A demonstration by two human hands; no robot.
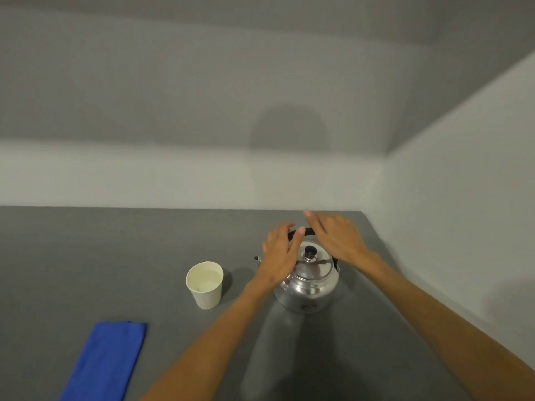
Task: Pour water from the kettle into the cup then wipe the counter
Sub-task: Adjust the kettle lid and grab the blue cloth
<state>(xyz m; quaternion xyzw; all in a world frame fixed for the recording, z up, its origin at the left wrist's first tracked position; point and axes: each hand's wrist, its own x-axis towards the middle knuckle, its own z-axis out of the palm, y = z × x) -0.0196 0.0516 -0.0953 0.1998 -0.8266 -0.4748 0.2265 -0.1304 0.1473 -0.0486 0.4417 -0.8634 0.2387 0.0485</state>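
A shiny metal kettle [308,282] with a black lid knob stands upright on the grey counter [86,256], right of centre, its spout pointing left. My left hand [279,251] reaches over its left side, thumb and fingers curled loosely around the black handle [308,230]. My right hand [335,238] hovers flat just above and behind the handle with its fingers spread, holding nothing. A white paper cup [205,285] with water in it stands left of the kettle. A folded blue cloth [105,361] lies at the near left.
Pale walls close off the counter at the back and on the right, meeting in a corner [385,180] behind the kettle. A tiny droplet sits by the cup's base.
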